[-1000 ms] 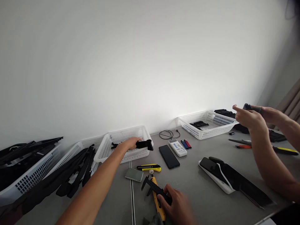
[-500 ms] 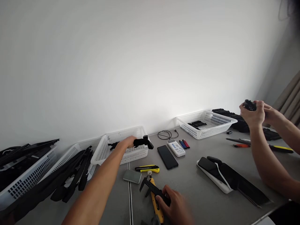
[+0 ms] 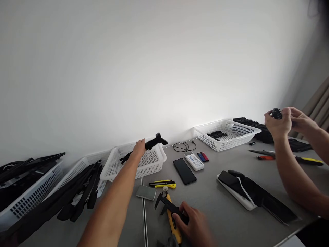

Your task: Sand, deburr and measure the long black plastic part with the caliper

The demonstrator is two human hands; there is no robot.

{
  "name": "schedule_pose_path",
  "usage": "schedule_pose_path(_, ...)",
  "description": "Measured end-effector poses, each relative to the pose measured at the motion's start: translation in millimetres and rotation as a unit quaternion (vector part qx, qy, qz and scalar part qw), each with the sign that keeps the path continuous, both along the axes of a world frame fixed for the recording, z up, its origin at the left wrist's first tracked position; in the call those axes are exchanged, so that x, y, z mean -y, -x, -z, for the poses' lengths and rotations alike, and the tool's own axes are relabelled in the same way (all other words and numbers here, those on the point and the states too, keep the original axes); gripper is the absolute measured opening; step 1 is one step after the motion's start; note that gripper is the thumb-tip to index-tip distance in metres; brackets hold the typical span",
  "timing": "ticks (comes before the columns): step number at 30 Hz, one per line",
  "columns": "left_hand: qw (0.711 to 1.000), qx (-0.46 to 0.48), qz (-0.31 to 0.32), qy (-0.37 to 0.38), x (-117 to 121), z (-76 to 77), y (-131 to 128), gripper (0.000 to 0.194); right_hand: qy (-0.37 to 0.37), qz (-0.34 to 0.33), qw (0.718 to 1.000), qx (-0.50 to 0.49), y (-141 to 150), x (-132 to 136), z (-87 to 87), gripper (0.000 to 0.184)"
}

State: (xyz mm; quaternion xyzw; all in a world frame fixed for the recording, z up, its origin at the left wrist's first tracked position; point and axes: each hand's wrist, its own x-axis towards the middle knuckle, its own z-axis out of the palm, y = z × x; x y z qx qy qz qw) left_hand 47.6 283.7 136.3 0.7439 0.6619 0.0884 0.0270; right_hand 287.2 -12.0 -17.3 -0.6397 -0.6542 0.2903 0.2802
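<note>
My left hand (image 3: 139,148) reaches out over a white plastic basket (image 3: 151,168), closed around a long black plastic part (image 3: 155,141). The part's flared end sticks up past the basket's right side; whether its lower end touches the basket I cannot tell. Low in the view, my right hand (image 3: 193,223) is wrapped round a black caliper (image 3: 173,208) with its jaws pointing left. Beneath the caliper lies a yellow-handled tool (image 3: 174,228). A yellow utility knife (image 3: 162,184) and a grey flat box (image 3: 146,192) are just beyond it.
Baskets of black parts (image 3: 77,195) line the left. A phone (image 3: 184,171), a white device (image 3: 194,161), lighters (image 3: 203,156) and a cable (image 3: 184,146) lie mid-table. Another basket (image 3: 221,145) stands farther right. A co-worker's hands (image 3: 280,123) hold a black part, near pliers (image 3: 308,161).
My left hand has raised the black part's flared end, so it now tilts upward over the basket. The right hand keeps the caliper in about the same place.
</note>
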Motion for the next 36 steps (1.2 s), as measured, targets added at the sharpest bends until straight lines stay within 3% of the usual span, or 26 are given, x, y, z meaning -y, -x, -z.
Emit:
schedule_pose_path(5, 0.997, -0.037, -0.057, 0.024, -1.9, 14.8, 0.4, 0.041, 0.001, 0.014, 1.000, -0.018, 0.2, -1.2, -0.5, 0.026)
schedule_pose_path(17, 0.998, -0.045, -0.039, 0.031, 5.5, 26.6, 16.4, 0.040, 0.016, 0.001, 1.000, -0.010, -1.0, 0.6, 3.1, 0.030)
schedule_pose_path(26, 0.996, -0.060, -0.064, 0.032, -20.0, 30.6, 20.4, 0.040, 0.020, -0.016, 1.000, 0.001, -4.2, -3.7, 6.5, 0.030)
schedule_pose_path(32, 0.998, -0.048, -0.050, 0.005, -31.3, 32.8, 9.2, 0.038, -0.009, -0.012, 1.000, 0.011, -3.7, -5.8, 33.0, 0.033)
schedule_pose_path(36, 0.999, -0.030, 0.013, -0.036, -36.7, 25.1, -7.6, 0.042, -0.022, -0.001, 0.999, 0.023, -2.5, -7.9, 49.2, 0.034)
